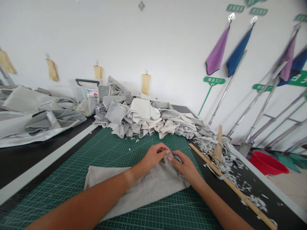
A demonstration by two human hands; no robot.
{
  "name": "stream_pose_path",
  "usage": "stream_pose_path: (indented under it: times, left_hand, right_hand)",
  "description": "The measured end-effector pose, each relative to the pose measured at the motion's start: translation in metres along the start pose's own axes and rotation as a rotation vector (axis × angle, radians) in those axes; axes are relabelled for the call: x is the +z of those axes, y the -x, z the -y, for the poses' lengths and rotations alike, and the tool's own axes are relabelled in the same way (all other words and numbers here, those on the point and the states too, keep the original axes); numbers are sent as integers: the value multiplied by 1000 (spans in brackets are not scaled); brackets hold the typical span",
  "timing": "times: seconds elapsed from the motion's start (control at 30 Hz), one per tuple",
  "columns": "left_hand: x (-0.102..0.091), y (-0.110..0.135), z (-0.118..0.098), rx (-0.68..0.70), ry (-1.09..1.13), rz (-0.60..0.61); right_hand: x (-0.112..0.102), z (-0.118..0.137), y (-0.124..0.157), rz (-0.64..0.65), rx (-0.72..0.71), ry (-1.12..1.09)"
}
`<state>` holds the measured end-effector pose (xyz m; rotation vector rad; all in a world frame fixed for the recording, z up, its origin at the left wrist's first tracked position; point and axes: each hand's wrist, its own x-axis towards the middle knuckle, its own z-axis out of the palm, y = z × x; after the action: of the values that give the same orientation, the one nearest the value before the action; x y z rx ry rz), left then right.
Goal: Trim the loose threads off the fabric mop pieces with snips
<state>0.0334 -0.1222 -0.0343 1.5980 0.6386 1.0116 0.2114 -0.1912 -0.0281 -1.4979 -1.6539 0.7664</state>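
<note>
A folded grey cloth (141,187) lies on the green cutting mat (72,166), its corner bunched up between my hands. My left hand (154,156) pinches the top of that fold. Close beside it, my right hand (184,167) grips a small blue-handled cutting tool (178,158), probably snips, with its blades hidden by my fingers and the cloth. The right hand also rests against the cloth.
A large heap of grey and cream fabric pieces (141,116) stands behind the mat. Fabric scraps (227,163) and a long wooden ruler (230,182) lie on the black table to the right. More grey cloth (35,118) lies at left. A red basin (267,163) sits on the floor at right, below wall-hung mops (217,51).
</note>
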Motion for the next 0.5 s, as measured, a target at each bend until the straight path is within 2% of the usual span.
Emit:
stream_pose_path:
  times: [0.1, 0.17, 0.4, 0.5]
  left_hand:
    - [0, 0, -1, 0, -12, -45]
    - [0, 1, -3, 6, -19, -75]
    - [-7, -6, -22, 107, -65, -277]
    - [-18, -12, -41, 164, -78, -374]
  right_hand:
    - [-4, 2, 0, 68, -58, 33]
    - [-6, 4, 0, 107, -41, 28]
    - [-23, 19, 10, 298, 292, -244]
    - [-38, 22, 13, 340, 333, -274]
